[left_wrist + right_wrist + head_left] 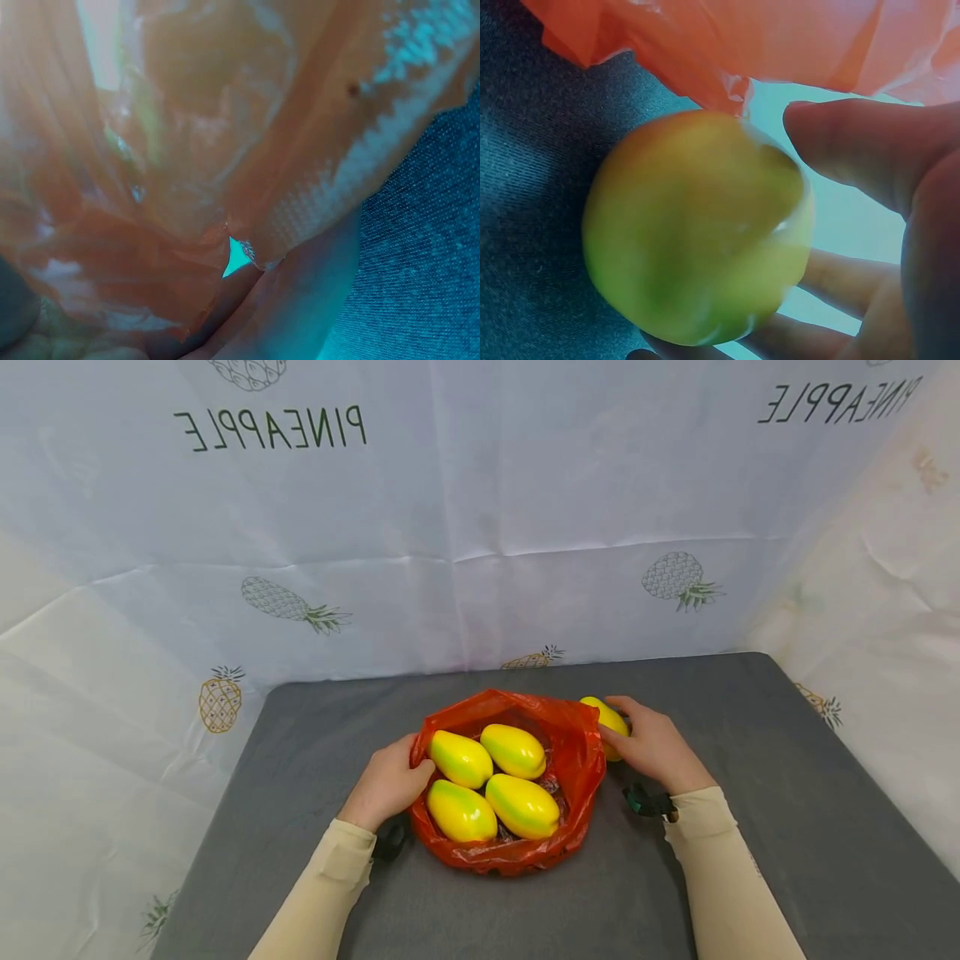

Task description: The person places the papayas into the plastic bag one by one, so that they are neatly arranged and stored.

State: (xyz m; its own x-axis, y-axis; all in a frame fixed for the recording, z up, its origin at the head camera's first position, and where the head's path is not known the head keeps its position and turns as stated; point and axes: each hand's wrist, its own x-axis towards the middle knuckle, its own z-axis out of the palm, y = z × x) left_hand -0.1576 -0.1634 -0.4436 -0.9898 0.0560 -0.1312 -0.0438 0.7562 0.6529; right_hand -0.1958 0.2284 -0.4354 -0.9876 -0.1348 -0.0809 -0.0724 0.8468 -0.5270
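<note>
A red plastic bag (583, 777) lies with its mouth spread wide, and several shiny yellow-green papayas (459, 760) rest inside it. My left hand (390, 779) grips the bag's left rim, thumb over the inner side. Up close in the left wrist view, the thin bag film (187, 277) hides most of that hand. Outside the bag's right edge is another papaya (690, 232), partly hidden by the film in the head view. My right hand (651, 739) is around it, fingers curled along its side and under it; the thumb (855, 146) stands a little off its surface.
A dark grey cloth-covered table (315, 877) carries everything. Behind it hangs a pale curtain (420, 510) printed with pineapples, close to the table's back edge. Black bands (648, 802) sit at both wrists.
</note>
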